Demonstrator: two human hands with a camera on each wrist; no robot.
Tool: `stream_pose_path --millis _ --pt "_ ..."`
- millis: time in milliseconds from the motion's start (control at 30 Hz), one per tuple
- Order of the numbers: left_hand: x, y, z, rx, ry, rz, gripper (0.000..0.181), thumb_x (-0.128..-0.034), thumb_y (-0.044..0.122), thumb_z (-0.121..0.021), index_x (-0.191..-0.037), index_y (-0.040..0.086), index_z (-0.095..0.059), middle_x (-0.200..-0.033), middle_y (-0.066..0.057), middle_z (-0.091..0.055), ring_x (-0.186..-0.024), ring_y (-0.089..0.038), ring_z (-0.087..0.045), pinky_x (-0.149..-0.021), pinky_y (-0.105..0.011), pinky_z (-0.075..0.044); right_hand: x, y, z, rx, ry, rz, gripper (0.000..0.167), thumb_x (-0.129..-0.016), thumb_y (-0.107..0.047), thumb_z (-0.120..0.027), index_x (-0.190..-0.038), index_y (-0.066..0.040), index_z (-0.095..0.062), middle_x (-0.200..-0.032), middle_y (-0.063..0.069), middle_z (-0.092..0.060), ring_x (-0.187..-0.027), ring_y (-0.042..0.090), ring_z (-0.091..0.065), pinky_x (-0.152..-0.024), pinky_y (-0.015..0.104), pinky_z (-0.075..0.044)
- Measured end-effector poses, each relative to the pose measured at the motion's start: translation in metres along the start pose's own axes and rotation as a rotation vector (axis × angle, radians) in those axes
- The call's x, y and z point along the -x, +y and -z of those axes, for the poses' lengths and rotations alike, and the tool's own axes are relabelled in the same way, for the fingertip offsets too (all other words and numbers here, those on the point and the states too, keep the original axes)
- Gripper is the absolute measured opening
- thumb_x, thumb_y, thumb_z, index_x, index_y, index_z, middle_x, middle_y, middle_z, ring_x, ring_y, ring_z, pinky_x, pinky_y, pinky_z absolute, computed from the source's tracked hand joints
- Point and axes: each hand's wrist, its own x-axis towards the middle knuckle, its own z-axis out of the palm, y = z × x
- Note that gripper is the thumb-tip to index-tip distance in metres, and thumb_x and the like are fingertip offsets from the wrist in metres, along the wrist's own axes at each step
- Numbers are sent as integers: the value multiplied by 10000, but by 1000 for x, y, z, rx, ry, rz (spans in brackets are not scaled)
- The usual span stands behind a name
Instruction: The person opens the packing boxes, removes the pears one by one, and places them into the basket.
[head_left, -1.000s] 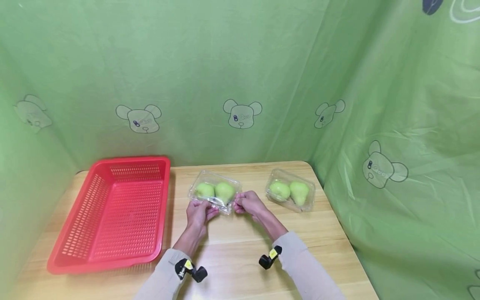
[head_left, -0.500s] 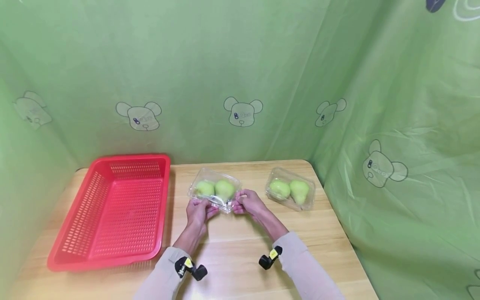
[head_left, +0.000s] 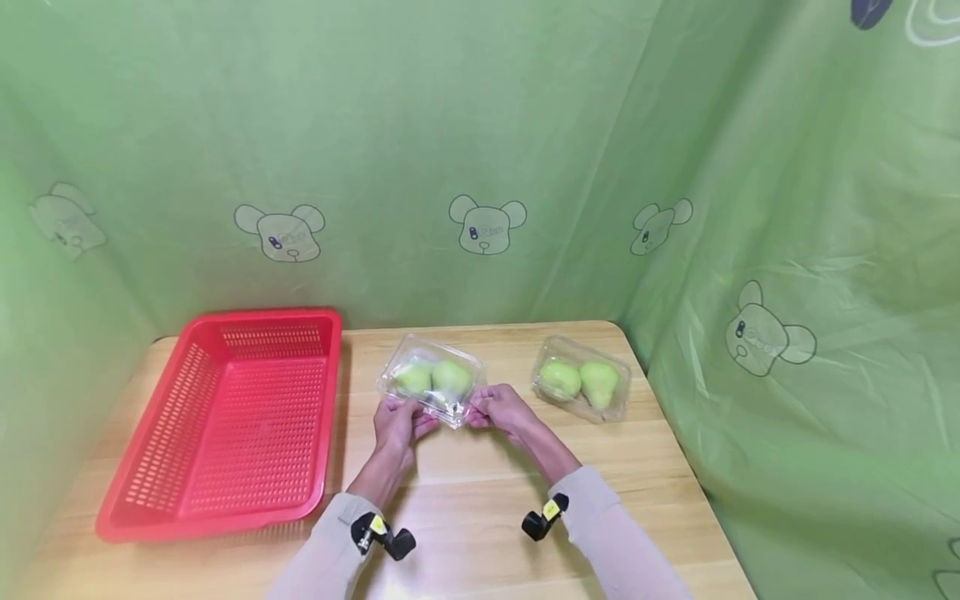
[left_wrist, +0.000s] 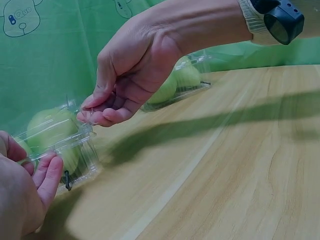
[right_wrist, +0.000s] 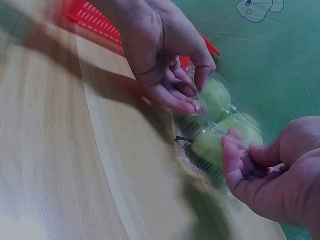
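A clear plastic clamshell box (head_left: 408,348) with two green pears (head_left: 452,379) inside lies near the table's back edge. My left hand (head_left: 393,429) pinches its front edge on the left. At the front right corner, my right hand (head_left: 504,410) pinches the rim between thumb and fingers. The left wrist view shows the right hand (left_wrist: 137,70) with its fingertips on the plastic edge, and a dark pear stem (left_wrist: 68,180) below the lid. Seen from the right wrist, both hands hold the same edge, a short gap apart. Whether the lid is fastened cannot be told.
To the right sits a second clear box (head_left: 566,350), also holding two green pears. A red perforated plastic basket (head_left: 327,417) stands at the left with nothing in it. Green curtain (head_left: 375,125) with bear prints surrounds the wooden table (head_left: 465,517) at the back and sides.
Both hands stay at the front edge of the box, and the right fingers shift slightly at its corner. The second box and the basket have not moved.
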Motion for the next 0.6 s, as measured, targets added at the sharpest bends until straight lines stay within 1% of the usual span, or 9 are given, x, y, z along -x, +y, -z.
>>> stream_pose_path --millis 100,167,233,300,367,400,467,600 --pt "-1 1 -1 -1 -2 0 243 -887 -77 -584 -1016 61 -432 -752 -64 -686 -639 -169 -722 -758 -404 -689 -1 -1 1 -18 -14 -7 196 -1033 57 -459 -1130 152 -600 -820 80 -674 -711 129 -660 -691 206 -638" --pt "-1 1 -2 0 1 1 246 -875 -81 -581 -1008 64 -433 -754 -63 -689 -640 -169 -725 -753 -401 -689 0 -1 2 -26 -20 2 203 -1024 56 -480 -1167 146 -592 -848 84 -683 -726 134 -667 -715 225 -647" --pt "-1 1 -3 0 5 2 244 -875 -77 -584 -1003 68 -434 -768 -65 -696 -652 -169 -732 -758 -394 -689 0 0 3 -46 -26 11 250 -1000 65 -526 -1232 143 -579 -883 88 -700 -753 131 -680 -772 258 -660" --pt "0 1 -4 -2 7 5 240 -881 -70 -587 -999 71 -434 -792 -66 -701 -671 -168 -739 -778 -393 -687 1 0 4 -67 -26 17 333 -968 77 -578 -1297 128 -570 -915 89 -717 -780 129 -696 -843 305 -666" --pt "0 0 -5 -5 11 11 231 -894 -60 -590 -997 76 -434 -813 -72 -704 -683 -168 -744 -803 -397 -685 2 1 5 -88 -27 13 401 -949 80 -617 -1346 98 -557 -930 90 -729 -801 129 -710 -900 338 -662" --pt "0 0 -5 -5 12 12 232 -897 -59 -592 -999 77 -433 -821 -73 -703 -684 -169 -743 -812 -403 -683 2 1 5 -101 -25 7 417 -949 80 -620 -1361 79 -550 -928 92 -732 -803 130 -716 -908 343 -662" --pt "0 -1 -5 -9 14 18 232 -903 -55 -595 -1002 77 -433 -832 -76 -699 -682 -170 -739 -819 -410 -682 3 2 6 -122 -22 -8 415 -955 76 -615 -1363 42 -544 -914 91 -729 -801 138 -719 -885 325 -666" --pt "-1 -3 -4 -18 11 24 224 -907 -42 -601 -1016 79 -447 -838 -74 -703 -682 -170 -734 -820 -412 -683 4 5 6 -163 -25 -22 325 -986 70 -570 -1304 15 -527 -875 87 -710 -773 148 -706 -763 247 -663"
